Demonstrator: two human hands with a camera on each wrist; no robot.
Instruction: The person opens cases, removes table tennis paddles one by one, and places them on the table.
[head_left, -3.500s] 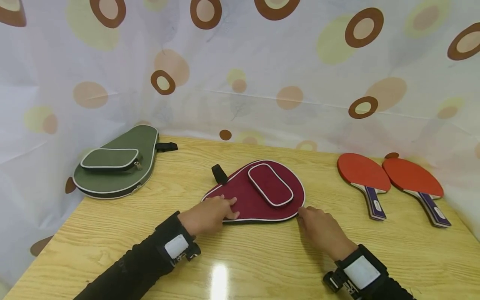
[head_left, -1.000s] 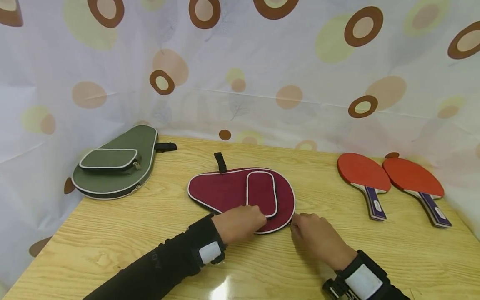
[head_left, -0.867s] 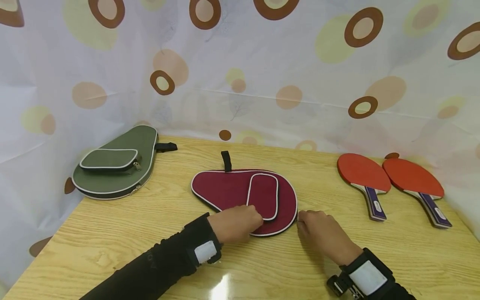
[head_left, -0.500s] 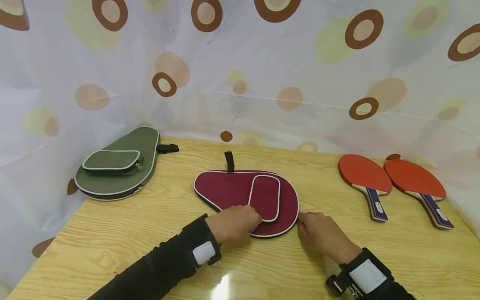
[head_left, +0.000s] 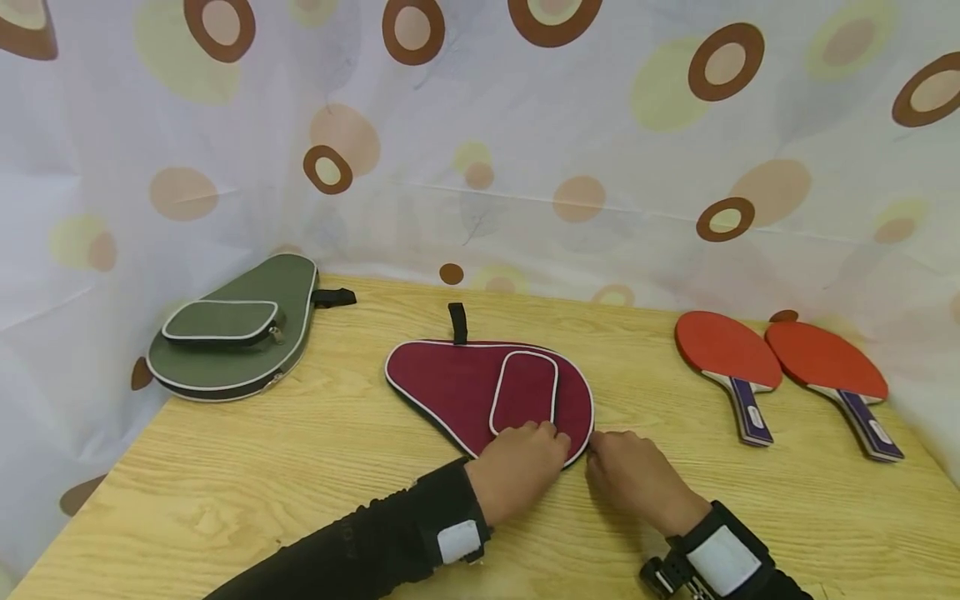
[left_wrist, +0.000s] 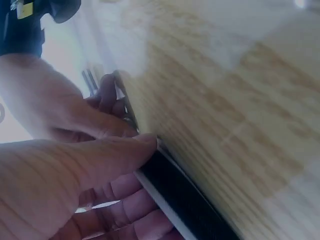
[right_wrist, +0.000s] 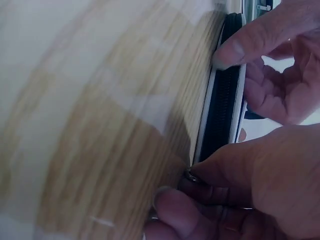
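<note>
A maroon table tennis bat case with white piping and a raised pocket lies flat in the middle of the table, wide end to the right. My left hand grips its near edge, thumb against the black zipper side and fingers over the top. Close beside it, at the lower right of the rounded end, my right hand pinches the zipper pull, a small metal piece mostly hidden by the fingers. The zipper band looks closed between the two hands in the right wrist view.
A green bat case with a black strap lies at the back left. Two red table tennis bats with purple handles lie side by side at the right. A patterned white cloth hangs behind the wooden table.
The maroon case has turned and shifted slightly left since the earliest frame. My left hand has moved right along its near edge, close to my right hand, which stays near the rounded end.
</note>
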